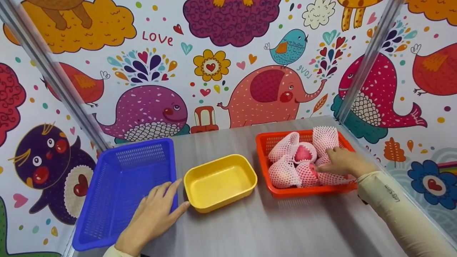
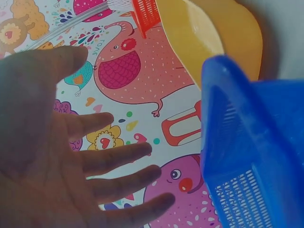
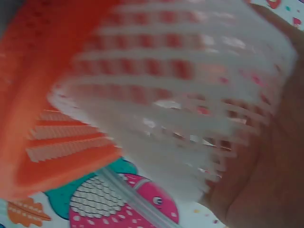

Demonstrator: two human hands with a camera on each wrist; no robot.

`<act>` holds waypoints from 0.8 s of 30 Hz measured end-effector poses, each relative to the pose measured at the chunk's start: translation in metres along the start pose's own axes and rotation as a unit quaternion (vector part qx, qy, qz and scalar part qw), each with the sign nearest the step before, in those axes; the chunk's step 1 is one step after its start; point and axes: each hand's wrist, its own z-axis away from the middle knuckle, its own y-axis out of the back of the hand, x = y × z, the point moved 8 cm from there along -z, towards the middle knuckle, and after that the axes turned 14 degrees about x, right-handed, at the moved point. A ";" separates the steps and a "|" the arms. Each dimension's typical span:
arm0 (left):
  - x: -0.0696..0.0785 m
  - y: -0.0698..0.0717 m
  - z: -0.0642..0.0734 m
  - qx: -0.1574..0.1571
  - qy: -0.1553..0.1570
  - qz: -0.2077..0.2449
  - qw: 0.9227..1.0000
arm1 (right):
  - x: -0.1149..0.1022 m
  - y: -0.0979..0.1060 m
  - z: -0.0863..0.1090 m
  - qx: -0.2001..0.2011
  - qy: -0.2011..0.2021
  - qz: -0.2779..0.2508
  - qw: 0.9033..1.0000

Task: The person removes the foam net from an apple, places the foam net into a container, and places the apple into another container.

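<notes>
My right hand point(image 1: 342, 162) reaches into the right side of the red basket point(image 1: 262, 160). Its fingers and thumb grip a fruit in a foam net sleeve point(image 1: 330, 178), partly hidden under the hand. Close up in the right wrist view, the white foam net point(image 3: 161, 109) lies against the palm. Several more netted fruits, round and pinkish red, fill the basket, among them one fruit point(image 1: 303, 153) with its net open at the top. My left hand point(image 1: 153, 210), fingers spread and holding nothing, hovers over the near right rim of the blue basket point(image 1: 132, 178).
Between the two baskets a yellow tub point(image 1: 221, 184) stands with nothing in it. All three rest on a grey table point(image 1: 285, 225). Printed cartoon walls point(image 1: 214, 96) with metal corner posts point(image 1: 369, 60) close in the back and sides.
</notes>
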 end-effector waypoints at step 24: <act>-0.002 -0.027 0.007 -0.022 0.026 0.058 0.998 | 0.014 -0.024 0.006 -0.033 -0.023 -0.026 0.999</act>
